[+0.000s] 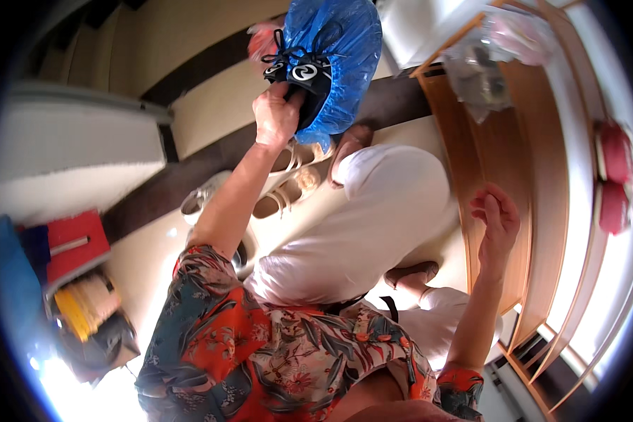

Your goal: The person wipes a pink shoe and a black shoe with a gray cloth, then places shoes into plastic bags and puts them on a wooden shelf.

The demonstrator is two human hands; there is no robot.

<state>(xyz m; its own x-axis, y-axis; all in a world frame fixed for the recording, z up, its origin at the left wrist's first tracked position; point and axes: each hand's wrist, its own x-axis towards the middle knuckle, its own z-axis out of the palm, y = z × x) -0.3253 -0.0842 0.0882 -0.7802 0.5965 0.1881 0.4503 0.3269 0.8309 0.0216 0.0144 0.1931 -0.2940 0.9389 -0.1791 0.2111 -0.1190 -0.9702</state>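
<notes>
My left hand (277, 117) is stretched forward and grips a pair of black shoes (312, 97) by their openings, some fingertips hidden inside. The shoes have black laces and round white emblems. Thin blue plastic (356, 68), like a bag or cover, wraps their far side and hangs loosely below. My right hand (498, 216) is raised in front of a wooden shelf unit (546, 211), its fingers loosely curved with nothing held. Whether it touches the wood I cannot tell.
Pale sandals (287, 195) and a white shoe (192, 205) lie on the floor near dark-edged steps (205, 126). Plastic-wrapped items (477, 79) rest on the shelving, with red shoes (613, 179) farther right. A red box (78, 242) and a yellow container (82, 306) stand at left.
</notes>
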